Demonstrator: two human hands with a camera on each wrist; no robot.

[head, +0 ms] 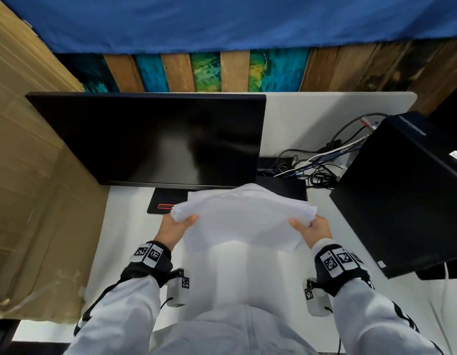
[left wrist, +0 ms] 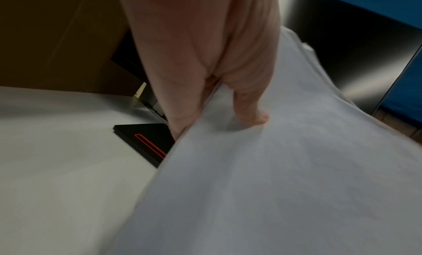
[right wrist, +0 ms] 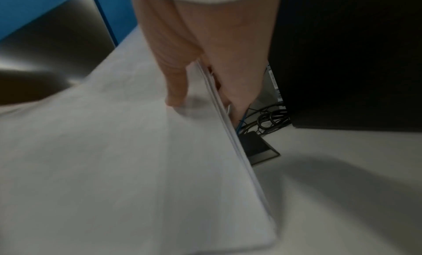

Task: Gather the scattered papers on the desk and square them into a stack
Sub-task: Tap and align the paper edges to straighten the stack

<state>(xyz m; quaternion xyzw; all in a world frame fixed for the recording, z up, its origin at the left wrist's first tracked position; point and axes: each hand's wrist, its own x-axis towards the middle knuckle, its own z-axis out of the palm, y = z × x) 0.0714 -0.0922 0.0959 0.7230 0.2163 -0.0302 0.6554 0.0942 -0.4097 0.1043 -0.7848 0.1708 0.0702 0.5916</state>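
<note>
While the sheaf of white papers (head: pixel 244 219) is held above the white counter (head: pixel 125 242) before the dark monitor (head: pixel 155 139), its left edge is pinched by the left hand (head: pixel 175 228) and its right edge by the right hand (head: pixel 313 230), thumbs on top.

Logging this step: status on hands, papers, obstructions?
Left hand and right hand each grip a side edge of the papers. Stack lifted off the desk, sagging, far edges uneven. Monitor close behind; nothing blocking.
</note>
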